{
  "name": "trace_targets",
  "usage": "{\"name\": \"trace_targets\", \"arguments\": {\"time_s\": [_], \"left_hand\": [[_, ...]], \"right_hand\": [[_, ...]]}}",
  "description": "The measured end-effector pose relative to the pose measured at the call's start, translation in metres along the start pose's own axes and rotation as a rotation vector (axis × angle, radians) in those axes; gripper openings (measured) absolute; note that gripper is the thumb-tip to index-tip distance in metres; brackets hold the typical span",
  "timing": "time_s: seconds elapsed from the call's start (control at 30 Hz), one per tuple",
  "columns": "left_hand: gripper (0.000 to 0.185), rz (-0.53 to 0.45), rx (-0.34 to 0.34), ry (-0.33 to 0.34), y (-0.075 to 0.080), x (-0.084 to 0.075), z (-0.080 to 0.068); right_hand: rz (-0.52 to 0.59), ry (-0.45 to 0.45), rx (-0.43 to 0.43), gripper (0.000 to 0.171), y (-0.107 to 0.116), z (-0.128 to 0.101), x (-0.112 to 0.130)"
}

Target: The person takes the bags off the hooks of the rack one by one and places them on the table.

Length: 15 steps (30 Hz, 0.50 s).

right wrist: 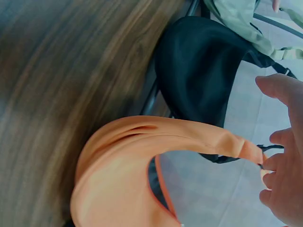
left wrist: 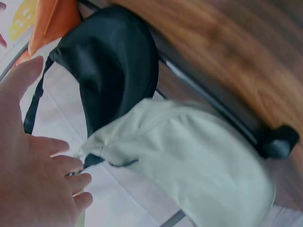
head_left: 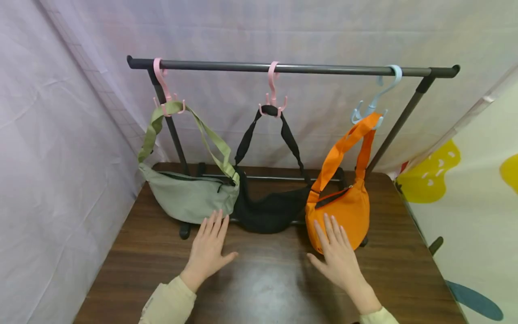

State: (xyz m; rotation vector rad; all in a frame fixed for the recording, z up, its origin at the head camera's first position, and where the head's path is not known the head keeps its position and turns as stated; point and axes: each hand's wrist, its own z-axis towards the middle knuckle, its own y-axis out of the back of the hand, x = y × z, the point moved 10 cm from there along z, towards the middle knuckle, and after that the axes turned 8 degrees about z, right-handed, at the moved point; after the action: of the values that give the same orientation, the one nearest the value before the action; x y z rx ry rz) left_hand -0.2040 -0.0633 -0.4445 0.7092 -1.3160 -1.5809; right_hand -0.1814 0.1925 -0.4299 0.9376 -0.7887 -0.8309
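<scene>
Three sling bags hang by their straps from hooks on a dark metal rack. At the left is a grey-green bag [head_left: 194, 195], in the middle a black bag [head_left: 269, 209], at the right an orange bag [head_left: 344, 216]. My left hand [head_left: 208, 254], fingers straight and thumb spread, is in front of the grey-green bag's lower edge. My right hand [head_left: 337, 256] lies likewise before the orange bag's lower part. Both palms look bare in the left wrist view and the right wrist view. Whether fingertips touch the bags I cannot tell.
The rack's top bar [head_left: 226, 66] carries two pink hooks, left [head_left: 162, 83] and middle [head_left: 273, 85], and a light blue hook [head_left: 380, 92] at the right. The rack stands on a brown wooden table [head_left: 259, 288]. White curtains [head_left: 60, 180] hang behind and at the left.
</scene>
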Motion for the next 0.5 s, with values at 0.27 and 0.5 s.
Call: {"name": "trace_targets", "arguments": {"time_s": [0.27,0.5], "left_hand": [[0.085,0.003,-0.094,-0.072,0.033,0.021,0.016],[0.06,-0.069,-0.333,-0.186,0.087,0.05,0.033]], "right_hand": [[-0.038,0.072,0.008,0.082,0.008,0.019,0.009],[-0.062,0.134,-0.005,0.075,0.016,0.04,0.025]]}}
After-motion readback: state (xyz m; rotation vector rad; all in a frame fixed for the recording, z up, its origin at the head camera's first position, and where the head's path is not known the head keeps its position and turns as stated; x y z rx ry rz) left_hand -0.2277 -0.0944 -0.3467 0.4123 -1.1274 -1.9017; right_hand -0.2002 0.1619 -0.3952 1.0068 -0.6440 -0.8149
